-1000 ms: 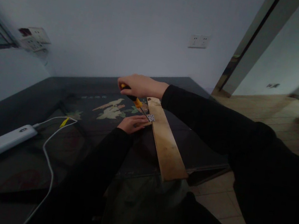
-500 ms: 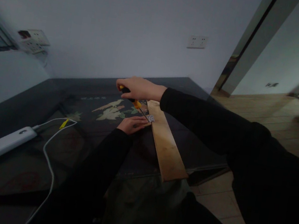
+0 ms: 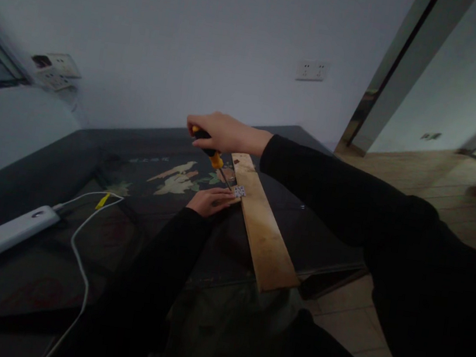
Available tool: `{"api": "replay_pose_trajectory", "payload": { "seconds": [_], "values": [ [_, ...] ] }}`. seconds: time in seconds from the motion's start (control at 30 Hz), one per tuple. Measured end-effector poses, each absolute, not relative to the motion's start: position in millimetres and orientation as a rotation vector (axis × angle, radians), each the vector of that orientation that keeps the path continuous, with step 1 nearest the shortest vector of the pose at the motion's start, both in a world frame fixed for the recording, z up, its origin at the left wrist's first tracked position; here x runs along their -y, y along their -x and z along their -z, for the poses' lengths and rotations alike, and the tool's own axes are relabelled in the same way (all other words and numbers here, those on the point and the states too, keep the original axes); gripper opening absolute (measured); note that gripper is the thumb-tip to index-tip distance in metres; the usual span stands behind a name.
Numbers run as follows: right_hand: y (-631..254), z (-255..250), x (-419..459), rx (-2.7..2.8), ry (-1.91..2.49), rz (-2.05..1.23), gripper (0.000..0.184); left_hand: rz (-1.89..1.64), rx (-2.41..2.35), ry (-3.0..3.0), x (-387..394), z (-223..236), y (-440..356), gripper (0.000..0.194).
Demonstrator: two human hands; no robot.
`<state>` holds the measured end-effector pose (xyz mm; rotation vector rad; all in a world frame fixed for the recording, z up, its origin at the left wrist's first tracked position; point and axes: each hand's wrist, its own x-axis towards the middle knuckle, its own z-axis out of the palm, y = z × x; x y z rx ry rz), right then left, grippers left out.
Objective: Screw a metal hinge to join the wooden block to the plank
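My right hand [image 3: 222,132] is wrapped round the black and yellow handle of a screwdriver [image 3: 216,161], which slants down to the right. Its tip ends by the left edge of a small metal plate [image 3: 240,192] with holes; whether it sits on a screw is too small to tell. The plate lies at the left edge of a long wooden board [image 3: 260,223]. Fingers of my left hand [image 3: 208,201] press on a short wooden piece [image 3: 235,200] that butts against the board, with the thumb at its near side.
The dark table [image 3: 298,222] bears a painted flower and bird pattern. The board's near end reaches over the front edge. On the left lie a white power strip [image 3: 3,237] and its white cable [image 3: 79,262] with a yellow tag [image 3: 102,201]. A wall [image 3: 194,48] stands behind.
The screwdriver stands a little steeper, its tip shifted slightly left on the plate. My right hand has risen slightly. My left hand and the board stay about where they were.
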<state>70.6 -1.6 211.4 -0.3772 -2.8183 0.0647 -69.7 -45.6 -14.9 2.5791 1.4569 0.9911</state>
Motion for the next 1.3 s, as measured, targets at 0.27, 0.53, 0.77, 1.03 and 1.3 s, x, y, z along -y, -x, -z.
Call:
{"api": "replay_pose_trajectory", "payload": {
  "seconds": [0.27,0.53,0.77,1.03,1.3],
  "values": [
    [-149.5,-211.2,-27.9,2.169,0.792,-0.486,0.038,-1.059,-1.540,-2.624,48.5,11.4,67.7,0.029],
    [-291.2,-81.4,-43.5,1.118,0.915,-1.263,0.010,-1.300,-1.531,-2.558,59.9,-4.5,45.3,0.021],
    [-320.0,-17.1,-22.6,1.274,1.065,-1.301,0.036,-1.373,-1.395,-2.540,81.6,-13.1,0.0,0.019],
    [-315.4,-6.4,-19.2,1.919,1.409,-0.291,0.036,-1.241,-1.346,-2.624,94.3,-13.3,-9.3,0.016],
    [-309.7,-8.2,-11.6,2.067,1.669,-0.027,0.041,-1.182,-1.365,-2.670,92.7,-14.5,-6.5,0.016]
  ]
}}
